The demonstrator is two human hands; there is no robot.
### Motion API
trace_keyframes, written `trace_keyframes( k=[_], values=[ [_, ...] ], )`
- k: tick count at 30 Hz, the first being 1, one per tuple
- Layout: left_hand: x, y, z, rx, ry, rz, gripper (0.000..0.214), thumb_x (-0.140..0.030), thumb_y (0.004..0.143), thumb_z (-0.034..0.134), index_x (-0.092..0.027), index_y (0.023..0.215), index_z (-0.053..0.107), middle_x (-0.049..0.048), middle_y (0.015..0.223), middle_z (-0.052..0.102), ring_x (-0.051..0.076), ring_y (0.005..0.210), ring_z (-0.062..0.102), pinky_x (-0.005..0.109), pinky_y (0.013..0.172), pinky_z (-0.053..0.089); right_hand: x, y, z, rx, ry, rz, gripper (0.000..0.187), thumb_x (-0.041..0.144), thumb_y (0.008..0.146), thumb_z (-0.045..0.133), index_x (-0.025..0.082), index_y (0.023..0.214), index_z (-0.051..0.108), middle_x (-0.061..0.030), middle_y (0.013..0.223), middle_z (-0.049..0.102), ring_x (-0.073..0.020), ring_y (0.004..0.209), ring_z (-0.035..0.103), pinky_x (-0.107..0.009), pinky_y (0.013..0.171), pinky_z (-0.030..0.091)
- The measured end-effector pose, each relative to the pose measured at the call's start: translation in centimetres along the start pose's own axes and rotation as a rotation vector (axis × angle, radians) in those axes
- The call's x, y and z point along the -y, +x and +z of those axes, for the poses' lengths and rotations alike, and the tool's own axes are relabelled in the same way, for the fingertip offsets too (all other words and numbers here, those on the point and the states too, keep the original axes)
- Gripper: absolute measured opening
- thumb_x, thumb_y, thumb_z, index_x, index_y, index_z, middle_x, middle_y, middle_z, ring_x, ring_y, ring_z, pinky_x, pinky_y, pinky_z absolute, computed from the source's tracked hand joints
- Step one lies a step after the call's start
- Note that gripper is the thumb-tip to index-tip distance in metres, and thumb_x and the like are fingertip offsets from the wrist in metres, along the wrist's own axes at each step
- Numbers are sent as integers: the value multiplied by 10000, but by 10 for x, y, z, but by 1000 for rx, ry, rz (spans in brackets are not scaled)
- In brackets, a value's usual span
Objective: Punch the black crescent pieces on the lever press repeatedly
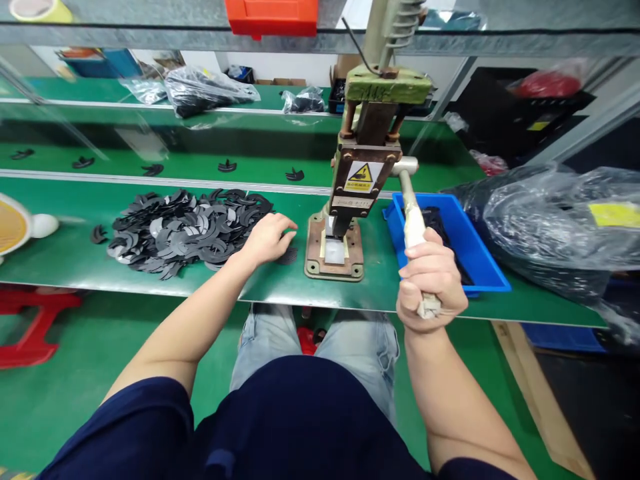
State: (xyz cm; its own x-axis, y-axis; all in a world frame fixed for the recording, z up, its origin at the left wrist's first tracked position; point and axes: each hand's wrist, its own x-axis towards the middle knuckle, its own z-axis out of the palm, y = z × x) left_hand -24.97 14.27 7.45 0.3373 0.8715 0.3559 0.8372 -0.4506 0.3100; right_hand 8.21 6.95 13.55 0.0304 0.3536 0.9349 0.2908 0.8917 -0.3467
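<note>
Press (369,152): yellow warning-triangle label (361,178); right hand (434,281) grips lever (413,219), left hand (267,238) loosely spread.

Setting: factory workshop, small-parts line. Evidence: bench-mounted hand press (370,153) with yellow warning label (361,176); heap of dark curved parts (193,230) on green worktop (273,290); similar pieces (227,166) spaced along green strip (190,150) behind; blue plastic bin (481,253); plastic-wrapped bundle (543,217); metal shelf (125,41) above.
</note>
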Motion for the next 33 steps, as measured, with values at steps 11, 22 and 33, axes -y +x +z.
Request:
trace_keyframes(
  k=[11,22,33],
  values=[
    [5,-55,0,273,247,-7,446,-463,957,691,-190,1309,700,141,1364,637,356,1190,545,504,940,461,-8,2,6,-80,3,-71,264,369,893,696,256,683,582,56,706,628,-164,866,691,-575,1117,555],
    [18,-34,4,368,155,48,470,-469,916,762,-247,1322,678,110,1344,633,323,1193,548,453,972,439,-7,1,7,-84,-9,-69,240,354,894,688,249,701,590,47,703,616,-164,872,692,-572,1059,580],
    [3,-36,0,416,-65,111,224,-337,937,674,-213,809,538,47,819,622,230,818,609,344,742,423,-6,4,7,-66,20,-105,242,335,894,699,222,718,577,31,716,633,-171,868,690,-611,1123,531]
  ],
)
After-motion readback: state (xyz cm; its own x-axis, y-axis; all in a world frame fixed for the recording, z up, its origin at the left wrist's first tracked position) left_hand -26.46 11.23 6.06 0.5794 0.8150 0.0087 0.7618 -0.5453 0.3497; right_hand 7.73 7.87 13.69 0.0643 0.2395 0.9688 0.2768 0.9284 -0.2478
